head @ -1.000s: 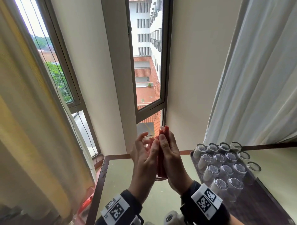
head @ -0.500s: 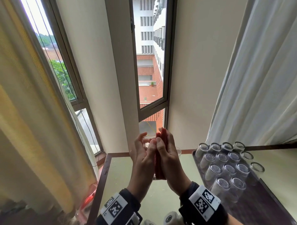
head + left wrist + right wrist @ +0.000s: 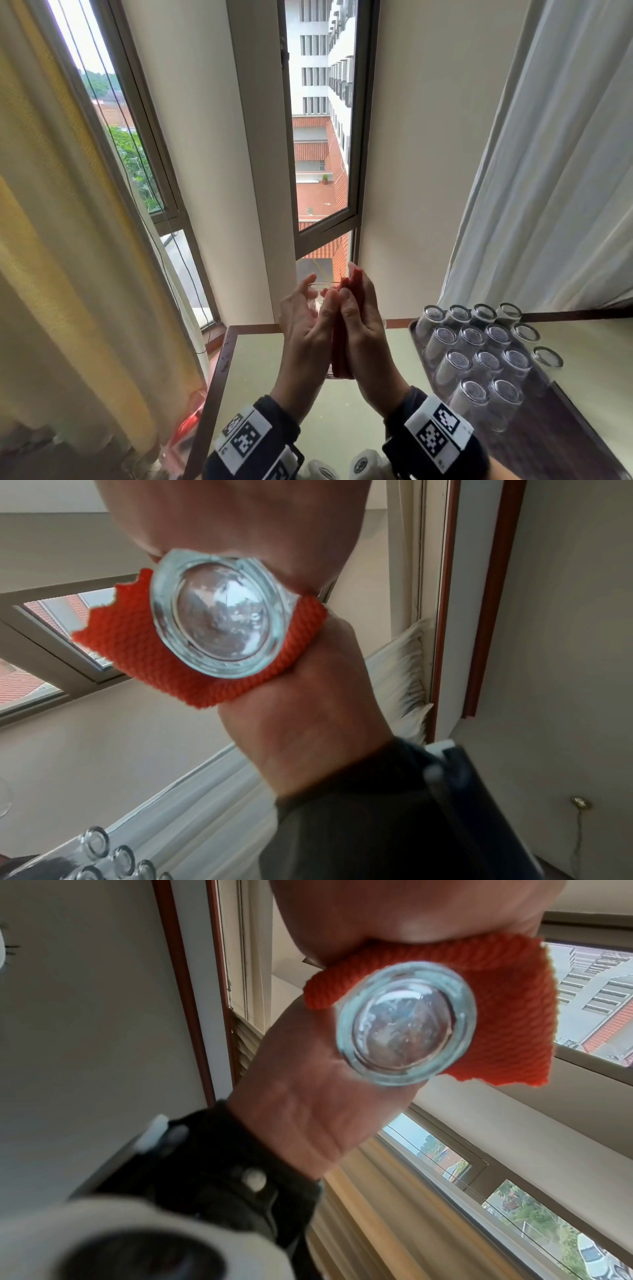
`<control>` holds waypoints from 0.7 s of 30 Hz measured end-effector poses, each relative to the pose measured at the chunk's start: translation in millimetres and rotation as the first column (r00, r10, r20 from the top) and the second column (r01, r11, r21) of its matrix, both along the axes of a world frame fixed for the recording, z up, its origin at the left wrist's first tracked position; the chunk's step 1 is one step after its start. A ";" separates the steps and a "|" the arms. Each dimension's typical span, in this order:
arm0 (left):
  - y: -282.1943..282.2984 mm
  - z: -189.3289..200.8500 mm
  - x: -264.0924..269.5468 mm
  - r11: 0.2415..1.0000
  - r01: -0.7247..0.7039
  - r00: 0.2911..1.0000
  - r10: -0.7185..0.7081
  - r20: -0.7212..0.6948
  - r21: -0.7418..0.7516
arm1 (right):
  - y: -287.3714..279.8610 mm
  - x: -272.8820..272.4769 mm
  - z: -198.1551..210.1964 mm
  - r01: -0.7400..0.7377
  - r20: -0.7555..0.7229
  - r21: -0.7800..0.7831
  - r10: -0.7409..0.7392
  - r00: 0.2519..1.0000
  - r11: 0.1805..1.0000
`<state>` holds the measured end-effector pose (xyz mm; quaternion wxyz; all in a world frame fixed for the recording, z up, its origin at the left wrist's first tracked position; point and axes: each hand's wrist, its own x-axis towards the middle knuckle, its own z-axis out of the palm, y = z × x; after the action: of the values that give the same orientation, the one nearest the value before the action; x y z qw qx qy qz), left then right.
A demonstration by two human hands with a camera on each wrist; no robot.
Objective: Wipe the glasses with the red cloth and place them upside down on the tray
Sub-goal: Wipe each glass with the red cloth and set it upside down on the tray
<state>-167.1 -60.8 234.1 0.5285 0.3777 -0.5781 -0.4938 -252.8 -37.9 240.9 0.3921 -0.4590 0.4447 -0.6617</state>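
Wiping in progress: one glass is held raised above the counter, gripped by the left hand, while the red cloth is pressed against its wall by the curled right hand, presumably for polishing. Inverted glasses fill the tray.

Head: we look forward and down, from behind both hands.
Wrists: we look up, very near, sharing the glass base.

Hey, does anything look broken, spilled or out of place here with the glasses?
Nothing stands out. The held glass looks whole, with the red cloth against it. The glasses on the tray stand upside down in rows; one glass sits just off it.
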 end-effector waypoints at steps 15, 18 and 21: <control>-2.6 -0.9 -0.1 1.000 0.022 0.999 -0.022 -0.039 0.004 | 0.1 4.4 -6.8 0.053 -0.029 -0.014 -0.053 0.998 0.999; -3.4 0.0 -0.2 1.000 0.002 0.999 -0.002 -0.046 0.005 | -2.0 6.2 -7.2 0.058 -0.059 -0.006 -0.058 0.997 0.998; -2.0 -1.8 -0.8 1.000 -0.011 0.998 0.011 -0.057 0.004 | -6.3 0.6 -1.7 0.020 0.034 0.005 -0.020 0.999 1.000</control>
<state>-167.9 -62.7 232.3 0.5468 0.3675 -0.5599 -0.5025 -252.2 -44.2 239.2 0.3940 -0.4421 0.4442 -0.6722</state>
